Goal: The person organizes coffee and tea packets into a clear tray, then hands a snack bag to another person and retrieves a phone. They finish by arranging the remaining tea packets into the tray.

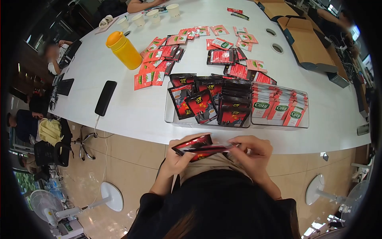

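Note:
Several black-and-red packets (pixel 195 144) are between my hands at the table's near edge. My left hand (pixel 177 156) is closed round their left end, and my right hand (pixel 252 153) pinches their right end. Just beyond stands a clear bin (pixel 168 115) filled with black-and-red packets (pixel 201 106), some leaning. Beside it on the right, another clear bin (pixel 278 127) holds rows of Cozy packets (pixel 281 108). Behind the bins, loose pink packets (pixel 143 80) and black-and-red packets (pixel 221 57) lie in piles.
A yellow bottle (pixel 126 52) and a black phone (pixel 106 98) with a cable are on the left of the table (pixel 135 123). Paper cups (pixel 153 16) stand at the far side, near a person's arm (pixel 139 5). Open cardboard boxes (pixel 308 44) lie at the right.

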Action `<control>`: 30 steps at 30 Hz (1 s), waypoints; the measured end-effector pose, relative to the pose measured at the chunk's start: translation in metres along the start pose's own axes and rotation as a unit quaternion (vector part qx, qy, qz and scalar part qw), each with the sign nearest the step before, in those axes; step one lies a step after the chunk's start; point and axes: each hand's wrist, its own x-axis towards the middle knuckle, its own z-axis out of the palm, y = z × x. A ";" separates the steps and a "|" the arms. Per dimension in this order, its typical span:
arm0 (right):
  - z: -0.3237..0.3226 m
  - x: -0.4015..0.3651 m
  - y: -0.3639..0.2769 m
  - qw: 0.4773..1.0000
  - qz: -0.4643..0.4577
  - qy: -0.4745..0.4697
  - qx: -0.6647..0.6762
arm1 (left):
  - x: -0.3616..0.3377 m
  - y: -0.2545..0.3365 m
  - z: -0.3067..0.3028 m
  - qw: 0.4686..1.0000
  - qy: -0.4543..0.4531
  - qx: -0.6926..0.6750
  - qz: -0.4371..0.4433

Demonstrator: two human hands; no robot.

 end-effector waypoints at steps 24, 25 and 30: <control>0.023 0.091 -0.017 0.965 -0.161 -0.068 -0.195 | 0.052 -0.031 -0.032 0.860 0.409 -0.305 -0.024; 0.027 0.098 -0.016 0.949 -0.176 -0.113 -0.235 | 0.051 -0.032 -0.032 0.859 0.408 -0.308 -0.023; 0.042 0.112 0.001 0.848 -0.215 -0.207 -0.437 | 0.046 -0.035 -0.035 0.872 0.356 -0.335 0.011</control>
